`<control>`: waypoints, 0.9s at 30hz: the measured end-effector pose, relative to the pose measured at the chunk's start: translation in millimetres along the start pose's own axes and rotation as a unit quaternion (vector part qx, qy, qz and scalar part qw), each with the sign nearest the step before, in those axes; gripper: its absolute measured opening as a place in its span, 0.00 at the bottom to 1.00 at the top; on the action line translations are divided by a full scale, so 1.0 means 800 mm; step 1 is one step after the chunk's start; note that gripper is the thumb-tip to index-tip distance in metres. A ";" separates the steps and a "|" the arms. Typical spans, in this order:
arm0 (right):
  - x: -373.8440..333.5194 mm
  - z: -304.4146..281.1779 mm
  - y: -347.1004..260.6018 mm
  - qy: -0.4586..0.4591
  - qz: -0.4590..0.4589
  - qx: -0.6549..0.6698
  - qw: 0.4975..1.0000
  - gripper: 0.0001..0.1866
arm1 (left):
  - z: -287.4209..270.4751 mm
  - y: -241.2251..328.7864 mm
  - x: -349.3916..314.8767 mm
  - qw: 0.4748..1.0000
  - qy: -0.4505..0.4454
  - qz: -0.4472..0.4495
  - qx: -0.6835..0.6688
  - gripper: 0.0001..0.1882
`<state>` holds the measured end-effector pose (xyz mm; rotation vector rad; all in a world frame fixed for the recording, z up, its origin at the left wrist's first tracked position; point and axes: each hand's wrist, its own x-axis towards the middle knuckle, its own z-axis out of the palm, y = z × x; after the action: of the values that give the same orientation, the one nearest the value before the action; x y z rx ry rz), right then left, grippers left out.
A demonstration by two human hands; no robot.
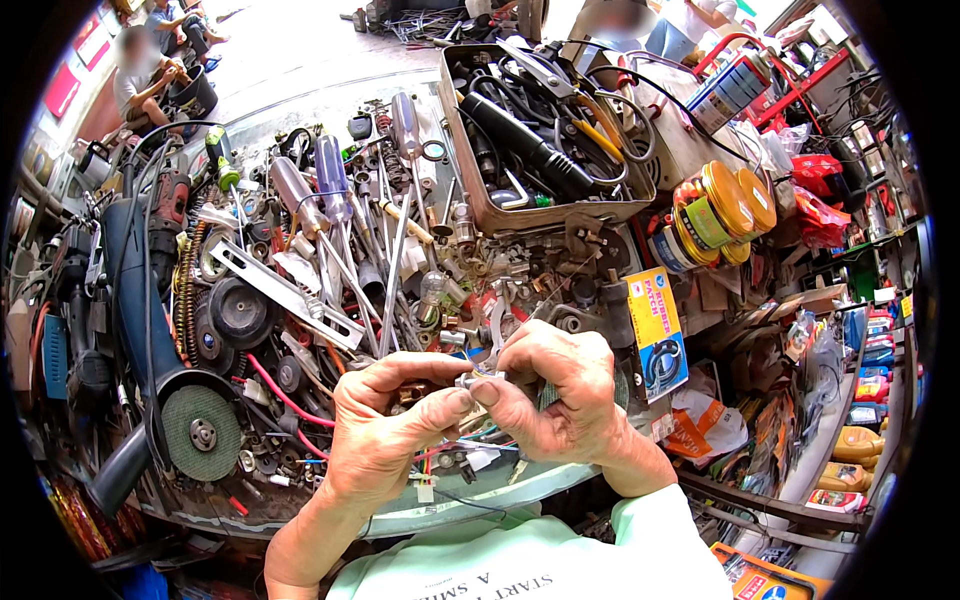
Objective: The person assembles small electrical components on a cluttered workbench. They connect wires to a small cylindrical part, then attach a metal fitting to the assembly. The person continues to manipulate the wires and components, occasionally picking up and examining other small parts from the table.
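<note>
My left hand [385,430] and my right hand [565,395] meet above the near part of a cluttered workbench. Pinched between their fingertips is a small silvery metal part [467,380], mostly covered by the fingers, so its exact kind is unclear. Thin wires show around it. Just beyond my fingers lies a grey metal tool or bracket [496,325], partly hidden by the right hand. Coloured wires [455,447] run across the bench beneath both hands.
An angle grinder [200,432] lies at the left, near several screwdrivers [330,165] and a slotted metal bar [285,293]. A metal box [560,215] of cables and tools stands behind. To the right are a yellow-blue carton [657,335] and yellow-lidded jars [710,215]. People sit far left.
</note>
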<state>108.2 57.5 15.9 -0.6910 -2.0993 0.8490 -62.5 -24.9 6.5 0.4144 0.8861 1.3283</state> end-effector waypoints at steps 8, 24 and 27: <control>0.002 0.001 0.005 -0.011 -0.037 -0.011 0.999 0.14 | 0.001 0.000 -0.001 1.000 0.003 0.005 0.012 0.14; -0.001 -0.003 0.001 -0.079 -0.003 -0.036 0.996 0.18 | 0.004 0.000 0.000 0.999 0.009 0.018 0.026 0.13; 0.000 -0.004 0.003 -0.081 -0.009 -0.037 0.996 0.17 | 0.001 0.000 0.001 1.000 0.010 0.009 0.005 0.13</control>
<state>111.0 59.9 15.4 -0.6596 -2.2887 0.8447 -61.7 -24.3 6.7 0.4187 0.9080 1.3464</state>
